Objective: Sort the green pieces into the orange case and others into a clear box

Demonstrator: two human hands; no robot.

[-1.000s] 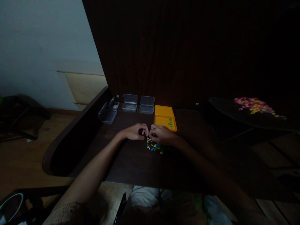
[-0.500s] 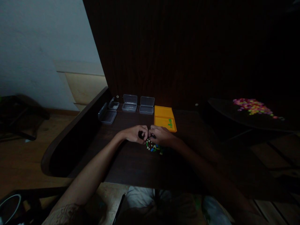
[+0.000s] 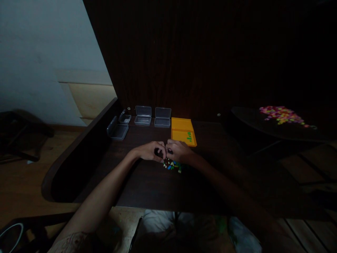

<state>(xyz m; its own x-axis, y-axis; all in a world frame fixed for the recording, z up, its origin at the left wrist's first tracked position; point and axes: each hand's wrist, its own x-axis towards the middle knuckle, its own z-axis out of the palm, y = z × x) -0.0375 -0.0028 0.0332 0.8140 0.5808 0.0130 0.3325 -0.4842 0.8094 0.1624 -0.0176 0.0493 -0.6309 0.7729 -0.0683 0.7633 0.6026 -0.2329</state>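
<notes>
Small coloured pieces (image 3: 169,167) lie in a loose cluster on the dark tabletop (image 3: 147,182), on the near side of the yellow case (image 3: 177,135), partly hidden by the right hand (image 3: 180,151). Pale, green and blue ones can be told apart; exact shapes too small to read.

Left hand (image 3: 151,151): nearer than the yellow case and to its left. Fingers curled, thumb and forefinger bowed round into a ring, tips at the cluster's edge. Right hand: straight in front of the case, overlapping its near rim in view, fingers bent inward. Fingertips of both hands meet or nearly meet; cannot tell whether a piece is pinched there.

Yellow case stands open, lid on the far side; a few green pieces (image 3: 189,137) sit toward the right of its tray.

Left of the case: one clear box (image 3: 162,122) just beside it, then a second clear box (image 3: 143,121), lids raised. Farther left, a small clear box (image 3: 125,119) and a wider clear box (image 3: 119,132), both open.

Well right of the case: a heap of bright bead-like bits (image 3: 283,115), pink, yellow, purple, on a dark stand (image 3: 250,123).
</notes>
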